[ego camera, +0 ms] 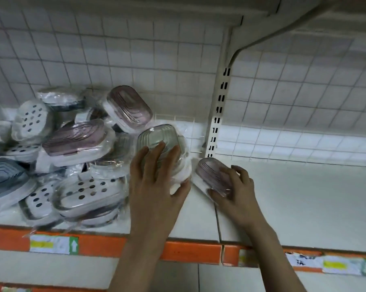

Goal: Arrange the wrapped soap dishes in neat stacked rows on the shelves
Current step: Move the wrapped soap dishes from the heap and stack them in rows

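Observation:
A loose heap of plastic-wrapped soap dishes [72, 157] covers the left half of the white shelf [293, 197]; some have pink lids, some grey, some show white perforated trays. My left hand [156, 182] grips a wrapped dish with a clear greenish lid [156, 135] at the heap's right edge, fingers over its top and thumb at its side. My right hand [234, 192] holds a wrapped pink-lidded dish [211, 171], tilted on the shelf just right of the other one, close to the upright post.
A slotted metal upright [218, 114] and a wire grid back panel [135, 60] stand behind. An orange price rail [188, 251] with labels runs along the shelf's front edge. The upper shelf's bracket [272, 32] hangs overhead. The shelf bay on the right is bare.

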Action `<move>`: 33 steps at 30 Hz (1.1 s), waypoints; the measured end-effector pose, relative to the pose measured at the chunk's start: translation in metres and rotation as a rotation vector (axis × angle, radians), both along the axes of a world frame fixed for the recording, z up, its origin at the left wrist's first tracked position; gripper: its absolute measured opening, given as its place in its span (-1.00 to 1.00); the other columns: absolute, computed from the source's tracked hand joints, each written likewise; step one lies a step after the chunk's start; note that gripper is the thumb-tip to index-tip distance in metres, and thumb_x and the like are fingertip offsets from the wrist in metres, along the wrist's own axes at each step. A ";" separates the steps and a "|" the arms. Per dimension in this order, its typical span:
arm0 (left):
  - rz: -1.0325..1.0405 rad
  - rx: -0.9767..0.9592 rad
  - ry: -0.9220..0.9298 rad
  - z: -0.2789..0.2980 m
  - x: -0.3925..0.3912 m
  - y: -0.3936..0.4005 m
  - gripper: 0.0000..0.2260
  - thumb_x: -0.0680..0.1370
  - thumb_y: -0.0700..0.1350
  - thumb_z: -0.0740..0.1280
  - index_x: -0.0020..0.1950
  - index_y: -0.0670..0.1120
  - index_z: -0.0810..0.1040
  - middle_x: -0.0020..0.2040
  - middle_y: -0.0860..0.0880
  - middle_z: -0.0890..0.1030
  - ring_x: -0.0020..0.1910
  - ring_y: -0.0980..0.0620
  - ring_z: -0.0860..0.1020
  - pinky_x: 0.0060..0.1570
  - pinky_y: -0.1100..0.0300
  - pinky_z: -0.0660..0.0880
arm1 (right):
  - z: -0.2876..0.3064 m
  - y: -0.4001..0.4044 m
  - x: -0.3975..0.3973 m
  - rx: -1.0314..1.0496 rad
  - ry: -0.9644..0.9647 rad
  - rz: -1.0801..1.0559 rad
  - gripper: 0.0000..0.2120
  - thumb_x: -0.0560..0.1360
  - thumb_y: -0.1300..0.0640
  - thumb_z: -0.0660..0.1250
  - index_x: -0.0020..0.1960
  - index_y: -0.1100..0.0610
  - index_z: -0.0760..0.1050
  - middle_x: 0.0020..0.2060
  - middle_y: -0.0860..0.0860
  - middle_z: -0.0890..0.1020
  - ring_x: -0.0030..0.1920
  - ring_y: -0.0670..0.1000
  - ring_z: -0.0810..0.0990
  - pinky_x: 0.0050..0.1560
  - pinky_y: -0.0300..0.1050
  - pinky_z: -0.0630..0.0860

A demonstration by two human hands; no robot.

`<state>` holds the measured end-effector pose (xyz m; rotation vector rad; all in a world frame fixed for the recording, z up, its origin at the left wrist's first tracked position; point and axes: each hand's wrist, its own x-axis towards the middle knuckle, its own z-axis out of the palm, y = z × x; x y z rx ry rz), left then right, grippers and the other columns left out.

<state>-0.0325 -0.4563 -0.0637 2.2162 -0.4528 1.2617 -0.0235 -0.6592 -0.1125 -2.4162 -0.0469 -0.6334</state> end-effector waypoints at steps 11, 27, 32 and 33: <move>-0.090 -0.111 0.236 -0.035 -0.089 -0.167 -0.50 0.35 -0.01 0.26 0.28 -0.10 0.41 0.23 -0.15 0.47 0.20 -0.20 0.36 0.21 0.24 0.23 | 0.002 -0.150 -0.105 0.131 -0.081 0.154 -0.58 0.54 -0.10 0.21 0.39 -0.25 0.28 0.37 -0.44 0.10 0.47 -0.22 0.09 0.42 0.03 0.18; -0.073 0.009 0.307 -0.045 -0.159 -0.275 -0.48 0.38 -0.10 0.34 0.33 0.03 0.35 0.28 -0.03 0.45 0.22 -0.15 0.35 0.09 0.16 0.35 | -0.013 -0.272 -0.173 0.169 -0.120 0.087 -0.69 0.55 -0.18 0.02 0.28 -0.35 0.22 0.48 -0.04 0.07 0.43 -0.17 0.14 0.28 0.23 0.33; -0.095 -0.004 0.325 -0.042 -0.155 -0.277 -0.52 0.40 -0.02 0.23 0.33 0.03 0.34 0.28 -0.04 0.47 0.23 -0.14 0.35 0.09 0.20 0.33 | -0.005 -0.274 -0.179 0.185 -0.075 0.061 -0.67 0.54 -0.20 0.00 0.28 -0.36 0.26 0.44 -0.22 0.05 0.42 0.00 0.22 0.34 0.17 0.30; -0.102 -0.007 0.325 -0.042 -0.155 -0.278 -0.52 0.40 0.00 0.21 0.33 0.03 0.34 0.27 -0.05 0.47 0.23 -0.14 0.35 0.09 0.20 0.32 | -0.004 -0.276 -0.179 0.178 -0.078 0.068 -0.66 0.54 -0.20 0.01 0.30 -0.35 0.27 0.43 -0.23 0.09 0.44 -0.08 0.18 0.35 0.16 0.30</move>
